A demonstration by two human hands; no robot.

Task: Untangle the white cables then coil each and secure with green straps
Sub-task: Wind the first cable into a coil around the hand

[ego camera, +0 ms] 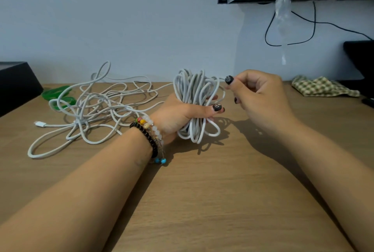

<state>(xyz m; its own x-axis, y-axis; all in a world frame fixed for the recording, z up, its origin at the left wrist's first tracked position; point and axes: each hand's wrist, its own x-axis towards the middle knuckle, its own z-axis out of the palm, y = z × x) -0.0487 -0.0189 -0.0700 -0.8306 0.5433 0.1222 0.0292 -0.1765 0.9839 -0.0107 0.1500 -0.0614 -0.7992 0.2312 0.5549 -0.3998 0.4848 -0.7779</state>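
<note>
Wooden table (pixel 202 201), 1, carries everything. Tangled white cable pile (pixel 97 106), left of centre, lying loose w/ 1 plug end (pixel 40 124) visible; can't count separate cables in it. Coiled white cable (pixel 194 106), 1 bundle, upright just above table, gripped round its middle by my left hand (pixel 182 118), fingers wrapped tight. My right hand (pixel 261 95) just beside coil, thumb + forefinger pinching its free end. Green straps (pixel 58 95), 2 seen, behind pile at far left. Checked cloth (pixel 321 86), 1, far right.
</note>
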